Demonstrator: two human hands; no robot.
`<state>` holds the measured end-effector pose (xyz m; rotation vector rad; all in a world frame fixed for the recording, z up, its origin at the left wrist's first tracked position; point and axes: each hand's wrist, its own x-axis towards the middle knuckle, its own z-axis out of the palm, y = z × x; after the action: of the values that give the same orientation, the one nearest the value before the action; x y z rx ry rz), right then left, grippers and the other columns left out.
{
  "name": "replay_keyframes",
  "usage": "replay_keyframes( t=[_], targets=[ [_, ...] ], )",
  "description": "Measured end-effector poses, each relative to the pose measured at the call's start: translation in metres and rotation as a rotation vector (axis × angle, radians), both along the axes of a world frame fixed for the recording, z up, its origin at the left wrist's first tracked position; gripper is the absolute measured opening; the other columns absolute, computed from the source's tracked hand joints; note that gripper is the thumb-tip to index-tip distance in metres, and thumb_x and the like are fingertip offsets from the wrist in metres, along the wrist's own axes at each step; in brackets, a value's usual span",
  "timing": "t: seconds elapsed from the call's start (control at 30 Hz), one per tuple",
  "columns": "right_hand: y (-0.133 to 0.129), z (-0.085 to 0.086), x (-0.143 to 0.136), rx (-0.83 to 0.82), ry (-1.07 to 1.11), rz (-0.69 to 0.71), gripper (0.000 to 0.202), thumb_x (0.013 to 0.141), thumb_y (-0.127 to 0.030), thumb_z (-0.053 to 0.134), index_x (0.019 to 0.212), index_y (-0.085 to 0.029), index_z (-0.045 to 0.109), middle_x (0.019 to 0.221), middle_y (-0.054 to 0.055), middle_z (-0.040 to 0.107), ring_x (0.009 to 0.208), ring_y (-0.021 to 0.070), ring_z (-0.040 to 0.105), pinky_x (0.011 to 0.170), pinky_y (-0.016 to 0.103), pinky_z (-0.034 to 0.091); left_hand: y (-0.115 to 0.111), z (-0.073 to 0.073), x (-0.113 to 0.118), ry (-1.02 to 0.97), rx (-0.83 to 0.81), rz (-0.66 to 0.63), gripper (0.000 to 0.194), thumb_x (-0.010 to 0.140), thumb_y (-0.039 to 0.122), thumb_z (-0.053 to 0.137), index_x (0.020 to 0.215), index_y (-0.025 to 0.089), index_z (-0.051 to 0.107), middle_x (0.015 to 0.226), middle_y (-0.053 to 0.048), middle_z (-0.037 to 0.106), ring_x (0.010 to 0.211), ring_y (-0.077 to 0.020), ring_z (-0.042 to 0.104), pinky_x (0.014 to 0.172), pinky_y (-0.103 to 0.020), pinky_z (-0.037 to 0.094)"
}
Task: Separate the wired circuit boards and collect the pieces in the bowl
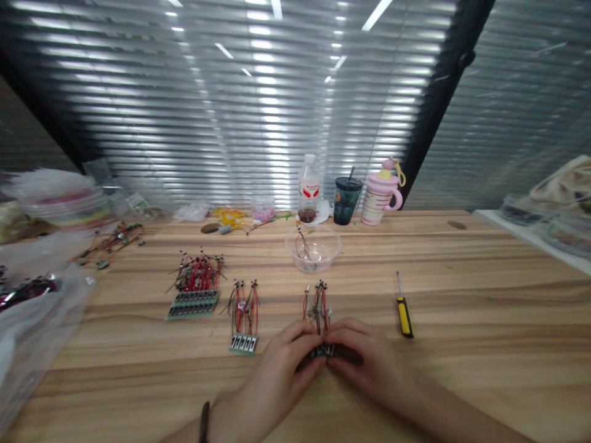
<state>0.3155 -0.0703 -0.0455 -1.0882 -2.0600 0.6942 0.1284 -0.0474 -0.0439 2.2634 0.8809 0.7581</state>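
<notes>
the left hand (287,360) and right hand (367,354) pinch a board (329,350); big batch (192,305) and small batch (244,343) look done, wires (302,245) in the bowl (330,255) seemingly left.

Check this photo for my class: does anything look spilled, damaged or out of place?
Nothing looks plainly spilled or damaged. The tangled red-and-black wired pieces at the left look untidy, though: they lie jumbled, while the rectangular green circuit boards nearer the middle sit in tidy rows.
</notes>
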Motion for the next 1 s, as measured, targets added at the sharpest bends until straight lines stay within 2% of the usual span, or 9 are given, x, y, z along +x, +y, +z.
replay_keyframes(
  t=[0.17, 0.27, 0.37, 0.47, 0.63, 0.73, 0.87, 1.0],
  targets=[
    [-0.001, 0.0, -0.001, -0.041, 0.121, -0.057, 0.023, 0.073, -0.008, 0.061, 0.092, -0.02, 0.067, 0.092, 0.005, 0.068, 0.086, 0.0163, 0.062, 0.079, 0.03, 0.051, -0.002, -0.001, 0.001, -0.095, -0.127, 0.085, 0.019, 0.073, 0.013, 0.065, 0.09, 0.021, 0.067, 0.091, -0.003, 0.063, 0.081, -0.0131, 0.061, 0.069, -0.023, 0.054],
    [0.0, -0.003, -0.003, -0.208, 0.3, -0.076, 0.019, 0.071, -0.011, 0.062, 0.088, -0.018, 0.068, 0.092, 0.007, 0.067, 0.085, 0.0179, 0.064, 0.076, 0.031, 0.053, 0.0, -0.006, 0.0, -0.122, -0.22, 0.103, 0.026, 0.067, 0.011, 0.069, 0.091, 0.022, 0.067, 0.094, -0.003, 0.062, 0.087, -0.0143, 0.062, 0.072, -0.025, 0.056],
    [0.003, -0.006, -0.005, -0.388, 0.5, -0.072, 0.013, 0.069, -0.015, 0.066, 0.081, -0.016, 0.069, 0.089, 0.007, 0.067, 0.082, 0.0187, 0.065, 0.073, 0.031, 0.054, 0.003, -0.01, -0.001, -0.171, -0.287, 0.091, 0.023, 0.071, 0.01, 0.063, 0.091, 0.021, 0.066, 0.098, -0.005, 0.059, 0.092, -0.0149, 0.061, 0.076, -0.027, 0.057],
    [0.005, -0.006, -0.006, -0.515, 0.608, -0.103, 0.01, 0.065, -0.017, 0.071, 0.075, -0.016, 0.069, 0.083, 0.005, 0.069, 0.079, 0.0179, 0.065, 0.074, 0.03, 0.052, 0.001, -0.009, -0.001, -0.219, -0.346, 0.044, 0.022, 0.072, 0.008, 0.06, 0.09, 0.019, 0.065, 0.097, -0.006, 0.057, 0.092, -0.0151, 0.061, 0.075, -0.026, 0.057],
    [0.001, 0.0, -0.006, -0.72, 0.749, -0.135, 0.017, 0.06, -0.018, 0.077, 0.075, -0.016, 0.069, 0.078, 0.003, 0.07, 0.076, 0.0165, 0.065, 0.071, 0.026, 0.05, -0.006, -0.006, 0.002, -0.338, -0.385, -0.021, 0.022, 0.073, 0.007, 0.057, 0.09, 0.019, 0.063, 0.096, -0.006, 0.054, 0.092, -0.0146, 0.059, 0.073, -0.026, 0.057],
    [-0.001, -0.002, -0.006, -0.719, 0.742, -0.119, 0.017, 0.06, -0.015, 0.075, 0.076, -0.016, 0.069, 0.079, 0.003, 0.07, 0.077, 0.0172, 0.066, 0.071, 0.026, 0.05, -0.007, -0.007, 0.002, -0.312, -0.35, -0.008, 0.022, 0.072, 0.006, 0.058, 0.089, 0.019, 0.062, 0.096, -0.005, 0.055, 0.091, -0.0138, 0.059, 0.073, -0.025, 0.056],
    [-0.004, -0.008, -0.007, -0.568, 0.588, -0.146, 0.014, 0.065, -0.012, 0.07, 0.078, -0.014, 0.068, 0.083, 0.007, 0.07, 0.08, 0.0199, 0.066, 0.076, 0.032, 0.051, -0.007, -0.007, 0.002, -0.116, -0.115, 0.014, 0.023, 0.071, 0.004, 0.059, 0.088, 0.018, 0.063, 0.093, -0.004, 0.059, 0.09, -0.0133, 0.058, 0.08, -0.025, 0.051],
    [-0.011, -0.011, -0.011, -0.468, 0.516, -0.117, 0.015, 0.072, -0.011, 0.063, 0.086, -0.014, 0.067, 0.093, 0.009, 0.068, 0.089, 0.0211, 0.065, 0.084, 0.035, 0.051, -0.01, -0.005, 0.002, -0.042, -0.004, -0.004, 0.027, 0.072, 0.0, 0.056, 0.091, 0.018, 0.062, 0.095, -0.003, 0.061, 0.092, -0.0118, 0.058, 0.082, -0.02, 0.049]
  ],
)
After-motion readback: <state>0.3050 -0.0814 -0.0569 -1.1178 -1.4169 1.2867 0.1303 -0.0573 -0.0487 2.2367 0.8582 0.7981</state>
